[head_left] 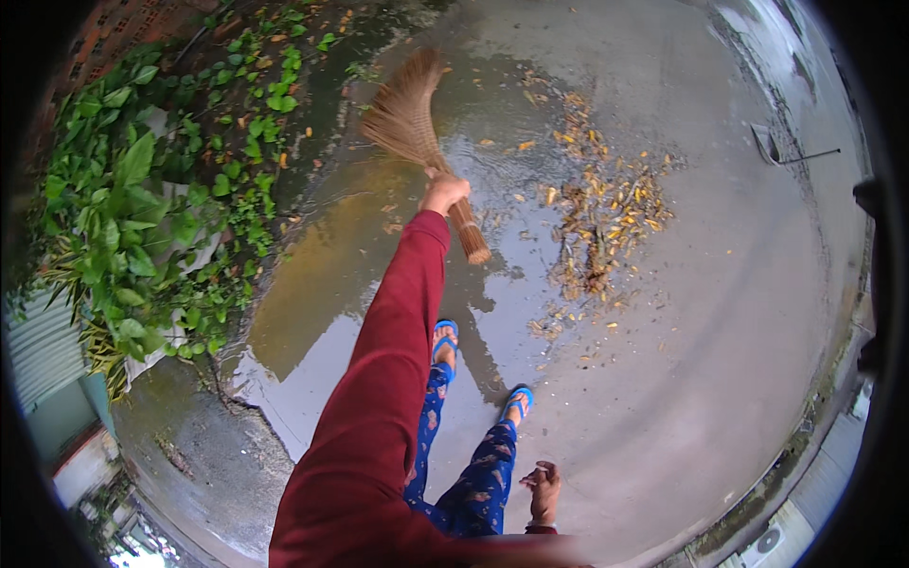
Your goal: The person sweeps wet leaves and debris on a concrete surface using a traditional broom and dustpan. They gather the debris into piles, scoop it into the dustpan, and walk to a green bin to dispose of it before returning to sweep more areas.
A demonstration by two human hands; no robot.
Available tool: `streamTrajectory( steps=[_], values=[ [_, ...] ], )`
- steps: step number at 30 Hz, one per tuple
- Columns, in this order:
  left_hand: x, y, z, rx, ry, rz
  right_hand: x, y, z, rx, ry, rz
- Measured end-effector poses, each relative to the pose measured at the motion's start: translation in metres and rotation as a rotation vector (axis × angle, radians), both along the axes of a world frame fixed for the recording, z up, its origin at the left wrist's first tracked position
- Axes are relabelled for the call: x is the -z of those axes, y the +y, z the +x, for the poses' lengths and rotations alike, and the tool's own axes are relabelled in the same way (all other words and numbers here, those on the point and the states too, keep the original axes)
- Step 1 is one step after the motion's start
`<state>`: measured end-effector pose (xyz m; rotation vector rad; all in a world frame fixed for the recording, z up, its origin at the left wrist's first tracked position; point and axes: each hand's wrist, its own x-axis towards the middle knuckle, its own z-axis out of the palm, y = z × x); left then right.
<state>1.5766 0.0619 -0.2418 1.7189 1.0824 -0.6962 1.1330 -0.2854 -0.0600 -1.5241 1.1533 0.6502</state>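
My left hand (443,192), at the end of a red sleeve, grips the handle of a straw broom (407,118). The broom's fan of bristles points up and away over wet concrete, beside a shallow puddle (327,284). To the right of the broom lies a pile of yellow and brown fallen leaves (601,218). My right hand (544,490) hangs by my leg at the lower middle, fingers loosely apart and holding nothing. My feet in blue sandals (445,336) stand on the wet ground below the broom.
Leafy green plants (142,208) crowd the left side against a brick wall (114,33). A long-handled dustpan (772,147) lies on the concrete at the upper right. A low kerb (805,435) runs along the right edge.
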Motion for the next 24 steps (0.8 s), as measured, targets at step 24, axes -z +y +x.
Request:
streamTrajectory(
  steps=[24],
  values=[
    [-0.105, 0.094, -0.329, -0.481, -0.052, -0.389, 0.030, 0.049, 0.018, -0.079, -0.144, 0.367]
  ],
)
